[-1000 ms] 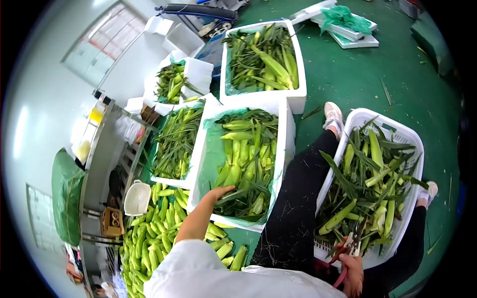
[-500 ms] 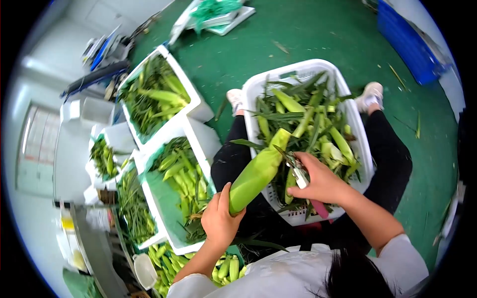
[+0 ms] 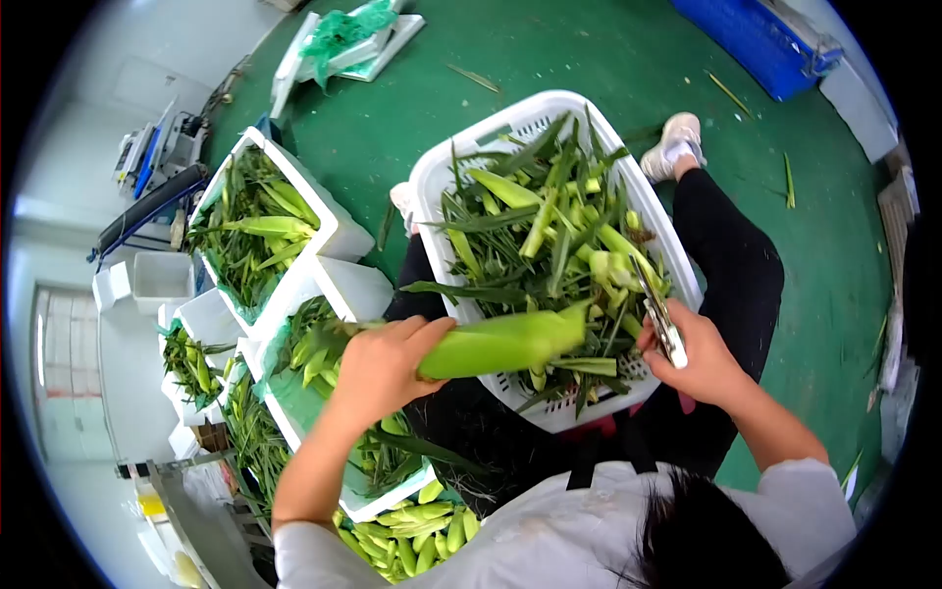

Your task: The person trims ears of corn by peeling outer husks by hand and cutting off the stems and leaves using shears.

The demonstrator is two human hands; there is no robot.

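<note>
My left hand (image 3: 385,368) is wrapped round a green corn ear (image 3: 500,344), held level over the near edge of a white plastic basket (image 3: 677,257). Its stem end points right, above husks and leaves. At the basket's right side, my right hand (image 3: 697,351) grips metal pruning shears (image 3: 661,316), whose blades point up and away, apart from the ear. The basket stands between my legs, filled with long leaves, husks and cut stems (image 3: 538,228).
White foam boxes of corn and leaves (image 3: 339,236) stand at the left. Husked-green ears (image 3: 417,535) are piled below them. Foam lids with green netting (image 3: 343,39) lie at the top, and a blue bin (image 3: 751,44) at the upper right.
My left hand came out of the foam box and now holds an ear. My right hand rose with the shears. Since the last frame the ear turned level and the shears moved away from it.
</note>
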